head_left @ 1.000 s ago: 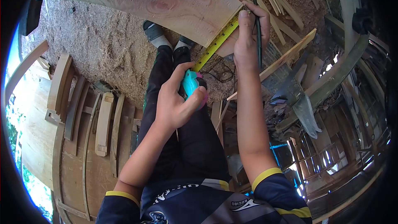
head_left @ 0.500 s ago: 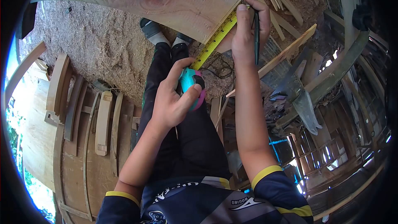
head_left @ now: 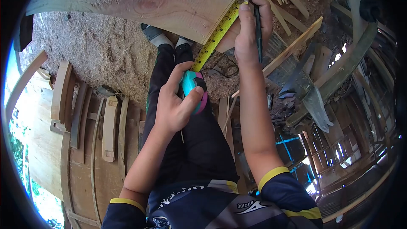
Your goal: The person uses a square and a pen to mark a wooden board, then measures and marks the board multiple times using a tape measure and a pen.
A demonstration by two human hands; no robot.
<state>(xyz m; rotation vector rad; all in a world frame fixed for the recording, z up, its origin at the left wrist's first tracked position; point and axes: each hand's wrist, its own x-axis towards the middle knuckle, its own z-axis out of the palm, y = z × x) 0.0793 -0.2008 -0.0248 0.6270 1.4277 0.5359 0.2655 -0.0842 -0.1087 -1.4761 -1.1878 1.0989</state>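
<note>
A wide wooden board [head_left: 144,0] with knots reaches in from the top left, its cut end facing my hands. My left hand [head_left: 178,101] is wrapped round a teal and pink tape measure [head_left: 190,87]. The yellow blade [head_left: 216,38] runs out of it along the board's end. At the board's far corner my right hand [head_left: 250,29] pinches the blade's tip between thumb and fingers. A dark pen-like tool [head_left: 257,29] is also held in the right hand, lying along the palm.
Curved wooden pieces [head_left: 61,91] and a notched block [head_left: 110,129] lie at the left. Long offcuts [head_left: 292,53] and a clear plastic piece [head_left: 316,108] are at the right. Sawdust [head_left: 106,51] covers the ground under the board, near my feet.
The board's end, the tape blade and my right hand sit slightly further left in view. Both hands keep their holds.
</note>
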